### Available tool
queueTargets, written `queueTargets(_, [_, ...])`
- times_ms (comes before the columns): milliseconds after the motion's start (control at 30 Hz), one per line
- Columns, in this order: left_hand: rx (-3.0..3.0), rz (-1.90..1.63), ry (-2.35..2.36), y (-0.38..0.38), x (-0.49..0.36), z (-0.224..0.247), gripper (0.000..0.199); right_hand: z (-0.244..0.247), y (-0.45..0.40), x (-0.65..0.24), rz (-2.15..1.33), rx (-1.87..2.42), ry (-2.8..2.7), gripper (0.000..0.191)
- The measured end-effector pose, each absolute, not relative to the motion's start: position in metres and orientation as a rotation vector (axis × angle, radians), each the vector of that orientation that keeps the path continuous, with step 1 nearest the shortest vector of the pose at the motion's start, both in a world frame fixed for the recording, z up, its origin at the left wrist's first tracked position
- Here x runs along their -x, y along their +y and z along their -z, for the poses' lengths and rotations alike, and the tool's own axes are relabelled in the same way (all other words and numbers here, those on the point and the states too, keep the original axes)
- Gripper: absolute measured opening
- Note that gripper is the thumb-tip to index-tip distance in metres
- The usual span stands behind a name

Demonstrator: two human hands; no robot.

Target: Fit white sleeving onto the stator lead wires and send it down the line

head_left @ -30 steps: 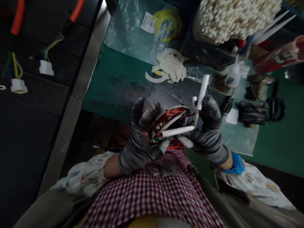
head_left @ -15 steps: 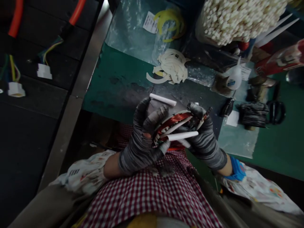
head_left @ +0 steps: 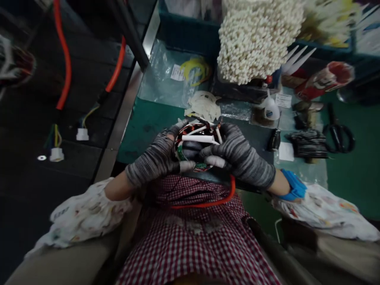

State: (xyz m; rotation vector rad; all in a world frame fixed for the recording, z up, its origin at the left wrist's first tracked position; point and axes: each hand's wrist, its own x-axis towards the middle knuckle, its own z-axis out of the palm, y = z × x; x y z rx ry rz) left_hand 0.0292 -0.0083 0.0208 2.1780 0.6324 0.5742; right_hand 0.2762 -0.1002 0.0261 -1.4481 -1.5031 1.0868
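Between my hands is a round motor stator with copper windings and a green part inside its ring. White sleeving tubes lie across its upper side. My left hand, in a grey striped glove, is wrapped round the stator's left rim, thumb at the front. On the right rim my right hand, gloved alike, grips with its fingers near the inner opening. An orange cable hangs below the stator and curves over the checked apron. The stator's underside is hidden.
Pale curved strips lie just behind the stator. Farther back stands a big bundle of thin white tubes. To the right are a black thread bundle, scissors and a red can. Orange cables with white connectors hang at left.
The stator has turned from a tilted, edge-on pose to lie flatter, its ring opening now facing up. Both hands have shifted their hold to its sides. The head view has moved too.
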Motion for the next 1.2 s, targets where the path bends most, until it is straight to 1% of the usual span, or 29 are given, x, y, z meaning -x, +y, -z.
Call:
queueTargets(67, [-2.352,-0.689,0.785,-0.010,-0.025,-0.025,0.091,-0.028,-0.089,-0.275,-1.107,1.404,-1.547,0.034])
queueTargets(100, [-2.459,-0.740,0.827,-0.013,-0.024,-0.027,0.082,-0.029,-0.084,-0.274,-1.101,1.387,-1.590,0.032])
queueTargets(133, [-2.573,-0.767,0.814,-0.016,-0.023,-0.030,0.064,-0.029,-0.080,-0.274,-1.080,1.378,-1.634,0.030])
queueTargets(200, [-2.771,-0.729,0.655,-0.022,-0.025,-0.037,0.022,-0.030,-0.077,-0.276,-1.012,1.357,-1.728,0.027])
queueTargets(233, [-2.835,-0.698,0.561,-0.024,-0.028,-0.040,0.012,-0.031,-0.077,-0.277,-0.983,1.335,-1.772,0.025])
queueTargets(333, [-2.974,-0.681,0.408,-0.031,-0.040,-0.051,0.020,-0.039,-0.088,-0.286,-0.937,1.255,-1.830,0.020])
queueTargets(400, [-3.094,-0.728,0.413,-0.040,-0.044,-0.055,0.020,-0.044,-0.101,-0.292,-0.904,1.265,-1.793,0.019])
queueTargets(467, [-3.201,-0.737,0.426,-0.051,-0.040,-0.055,0.020,-0.045,-0.114,-0.299,-0.808,1.355,-1.679,0.022])
queueTargets(600, [-3.272,-0.569,0.393,-0.061,-0.015,-0.047,0.044,-0.039,-0.124,-0.321,-0.579,1.562,-1.457,0.024])
queueTargets(700, [-3.210,-0.592,0.348,-0.047,-0.004,-0.038,0.044,-0.036,-0.109,-0.349,-0.192,1.712,-1.425,0.022])
queueTargets(800, [-3.057,-0.786,0.317,-0.033,-0.007,-0.024,0.037,-0.036,-0.079,-0.375,0.257,1.804,-1.493,0.024])
queueTargets(867, [-2.965,-0.932,0.428,-0.035,-0.013,-0.012,0.036,-0.035,-0.057,-0.385,0.400,1.871,-1.561,0.027])
queueTargets(967, [-2.916,-1.095,0.724,-0.050,-0.023,0.001,0.035,-0.036,-0.031,-0.390,0.413,1.960,-1.586,0.026])
queueTargets(1033, [-2.874,-1.127,0.805,-0.058,-0.029,0.005,0.028,-0.038,-0.025,-0.389,0.381,1.969,-1.558,0.027])
queueTargets(1133, [-2.832,-1.133,0.589,-0.053,-0.039,0.005,0.011,-0.045,-0.033,-0.379,0.256,1.828,-1.529,0.030])
queueTargets(1200, [-2.822,-1.126,0.430,-0.043,-0.043,0.005,0.011,-0.055,-0.050,-0.369,0.135,1.656,-1.490,0.027])
